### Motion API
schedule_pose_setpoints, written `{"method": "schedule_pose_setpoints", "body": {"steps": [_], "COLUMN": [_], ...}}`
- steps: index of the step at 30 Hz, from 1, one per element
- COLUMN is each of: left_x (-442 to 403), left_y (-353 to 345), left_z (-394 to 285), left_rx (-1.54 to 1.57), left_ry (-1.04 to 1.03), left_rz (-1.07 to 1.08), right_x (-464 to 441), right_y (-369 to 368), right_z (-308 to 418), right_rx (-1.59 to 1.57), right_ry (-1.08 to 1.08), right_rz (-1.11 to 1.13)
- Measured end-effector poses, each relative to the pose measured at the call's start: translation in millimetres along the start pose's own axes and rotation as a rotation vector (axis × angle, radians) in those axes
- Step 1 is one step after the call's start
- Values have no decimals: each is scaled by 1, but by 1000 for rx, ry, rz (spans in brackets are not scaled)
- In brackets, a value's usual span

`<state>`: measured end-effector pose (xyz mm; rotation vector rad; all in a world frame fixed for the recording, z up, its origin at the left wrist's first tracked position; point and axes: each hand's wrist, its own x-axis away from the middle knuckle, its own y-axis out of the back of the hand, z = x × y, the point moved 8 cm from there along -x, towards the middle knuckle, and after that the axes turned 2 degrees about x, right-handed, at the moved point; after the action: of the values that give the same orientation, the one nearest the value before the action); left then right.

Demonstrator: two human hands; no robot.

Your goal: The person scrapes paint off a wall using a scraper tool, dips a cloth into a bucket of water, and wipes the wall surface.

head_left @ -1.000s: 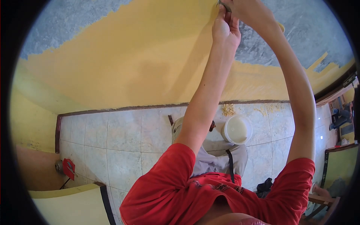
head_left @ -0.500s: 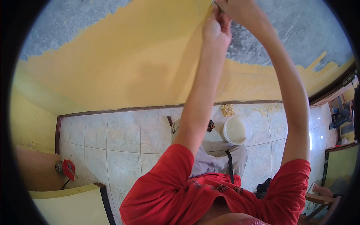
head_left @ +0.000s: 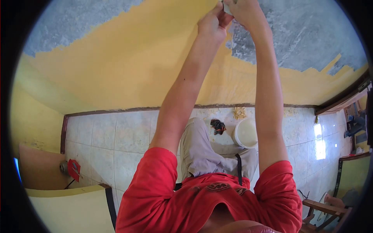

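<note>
While the bucket (head_left: 246, 134) sits at one o'clock, your left hand (head_left: 212, 23) and right hand (head_left: 247, 14), fingers closed on the tool (head_left: 227, 8), are at twelve, before the wall (head_left: 128, 54). Apply even, steady pressure; tip contact cannot be seen.

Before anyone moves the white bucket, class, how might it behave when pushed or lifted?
The white bucket would likely slide rather than roll, as it stands upright on glossy floor tiles. It looks like thin plastic, so it may flex slightly when squeezed. It could be light for its size if empty, but its pale inside doesn't clearly show any contents.
</note>
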<state>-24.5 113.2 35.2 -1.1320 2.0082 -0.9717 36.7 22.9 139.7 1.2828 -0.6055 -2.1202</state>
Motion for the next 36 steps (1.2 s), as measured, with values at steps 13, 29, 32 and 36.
{"method": "schedule_pose_setpoints", "body": {"steps": [13,29,32,36], "left_x": [20,11,13,16], "left_y": [-36,-37,-41,-37], "left_z": [56,45,51,45], "left_rx": [650,683,781,680], "left_ry": [146,80,127,150], "left_rz": [95,113,113,1], "right_x": [-8,-12,-6,-11], "right_y": [18,8,12,10], "right_z": [11,18,34,41], "right_rx": [371,358,619,641], "right_ry": [335,283,411,427], "right_rz": [150,133,87,273]}}
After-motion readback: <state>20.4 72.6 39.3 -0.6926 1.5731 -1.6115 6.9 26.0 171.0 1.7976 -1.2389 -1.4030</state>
